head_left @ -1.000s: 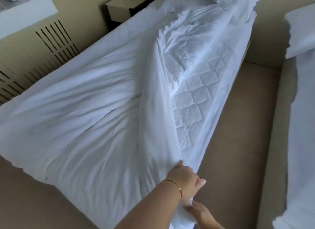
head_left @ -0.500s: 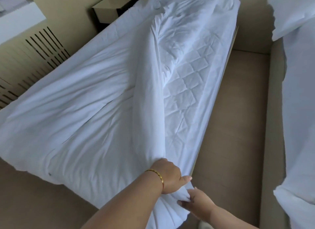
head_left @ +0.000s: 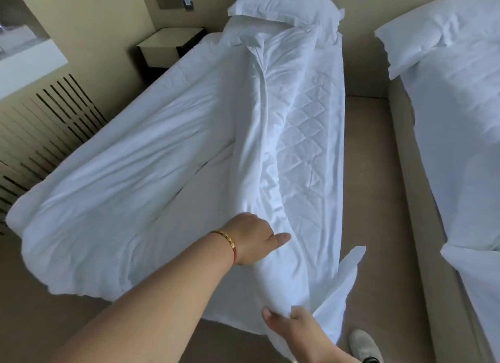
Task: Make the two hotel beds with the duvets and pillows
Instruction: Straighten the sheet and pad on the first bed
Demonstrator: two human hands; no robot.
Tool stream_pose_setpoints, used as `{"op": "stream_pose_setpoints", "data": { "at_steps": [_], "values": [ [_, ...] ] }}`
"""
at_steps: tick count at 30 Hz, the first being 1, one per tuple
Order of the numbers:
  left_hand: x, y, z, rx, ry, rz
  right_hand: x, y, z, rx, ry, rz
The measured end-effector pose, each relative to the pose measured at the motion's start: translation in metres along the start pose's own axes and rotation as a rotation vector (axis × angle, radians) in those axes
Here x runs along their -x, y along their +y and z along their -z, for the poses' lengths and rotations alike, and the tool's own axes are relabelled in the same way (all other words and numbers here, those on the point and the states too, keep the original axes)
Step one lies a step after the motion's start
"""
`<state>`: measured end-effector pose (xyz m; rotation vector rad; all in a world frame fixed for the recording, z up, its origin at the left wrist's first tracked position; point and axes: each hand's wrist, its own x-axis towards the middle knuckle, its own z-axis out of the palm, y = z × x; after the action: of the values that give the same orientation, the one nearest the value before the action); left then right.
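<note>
White duvet (head_left: 167, 173) lies bunched along near bed, quilted pad exposed right. My left hand (head_left: 254, 238) clutches fold mid-ridge; right hand (head_left: 292, 322) pinches foot corner. I'd judge: pull corner toward aisle, keep tension even, cover pad, square edges below pillow (head_left: 284, 2).

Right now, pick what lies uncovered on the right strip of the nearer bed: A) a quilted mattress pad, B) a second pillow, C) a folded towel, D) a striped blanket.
A: the duvet is bunched toward the middle, leaving a diamond-stitched quilted pad bare along the bed's right edge.
</note>
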<state>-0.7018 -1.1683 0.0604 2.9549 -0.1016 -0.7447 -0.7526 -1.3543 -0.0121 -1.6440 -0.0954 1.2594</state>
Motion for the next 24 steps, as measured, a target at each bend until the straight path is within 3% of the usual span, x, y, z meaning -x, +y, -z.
{"op": "stream_pose_setpoints", "data": {
  "at_steps": [4, 8, 11, 14, 20, 24],
  "values": [
    [0.033, -0.037, 0.006, 0.181, 0.131, 0.144, -0.016, -0.019, -0.057, 0.118, 0.075, 0.111],
    [0.046, -0.064, -0.032, 0.520, 0.367, 0.530, -0.042, -0.031, -0.069, 0.218, 0.148, 0.141],
    [0.036, -0.054, -0.075, 1.089, 0.205, 0.707, -0.061, -0.033, -0.067, 0.230, 0.147, 0.115],
    [0.013, -0.041, -0.101, 1.413, 0.220, 0.656, -0.079, -0.030, -0.061, 0.282, 0.086, 0.074],
    [-0.024, -0.053, -0.111, 1.396, 0.245, 0.613, -0.093, 0.004, -0.002, 0.651, 0.099, 0.131],
    [-0.032, -0.057, -0.120, 1.478, 0.228, 0.569, -0.071, 0.041, 0.044, 0.882, 0.187, -0.088]
  ]
}}
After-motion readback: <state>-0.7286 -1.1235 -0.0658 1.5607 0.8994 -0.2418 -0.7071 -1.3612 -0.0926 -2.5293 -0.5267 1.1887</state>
